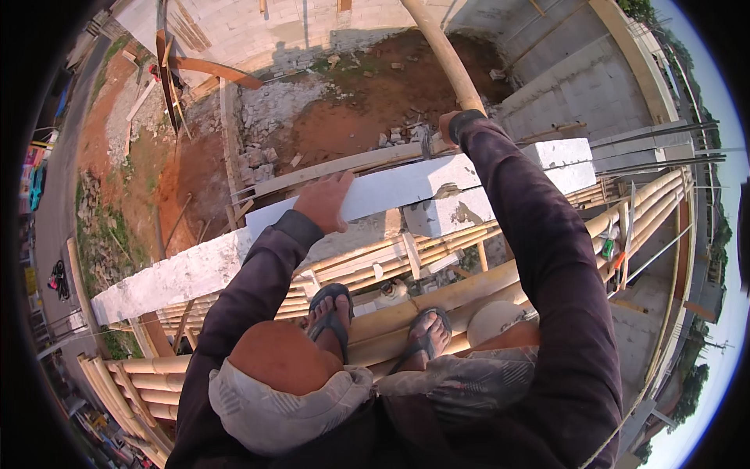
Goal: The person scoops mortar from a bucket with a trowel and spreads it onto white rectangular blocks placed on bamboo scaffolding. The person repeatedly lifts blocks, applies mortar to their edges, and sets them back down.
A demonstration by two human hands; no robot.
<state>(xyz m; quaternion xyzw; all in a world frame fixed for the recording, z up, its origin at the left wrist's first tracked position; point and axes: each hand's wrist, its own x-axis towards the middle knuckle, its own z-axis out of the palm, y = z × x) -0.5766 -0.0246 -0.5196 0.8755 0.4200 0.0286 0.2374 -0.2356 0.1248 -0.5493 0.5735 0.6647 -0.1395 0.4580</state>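
A long white block lies along the top of a pale block wall. My left hand rests on its left part, fingers stretched across the top and thumb toward the near edge. Beyond the block's far edge, my right hand is closed beside the lower end of a bamboo pole. Its sleeve cuff hides most of the fingers, so what they hold cannot be made out. Next to that hand a narrow grey metal piece stands up at the block's edge. Grey mortar marks the block below.
Under my sandalled feet runs a bamboo scaffold. More white blocks are stacked to the right, near steel bars. Over the wall, reddish ground with rubble lies far below. A wall top continues left; a road passes at far left.
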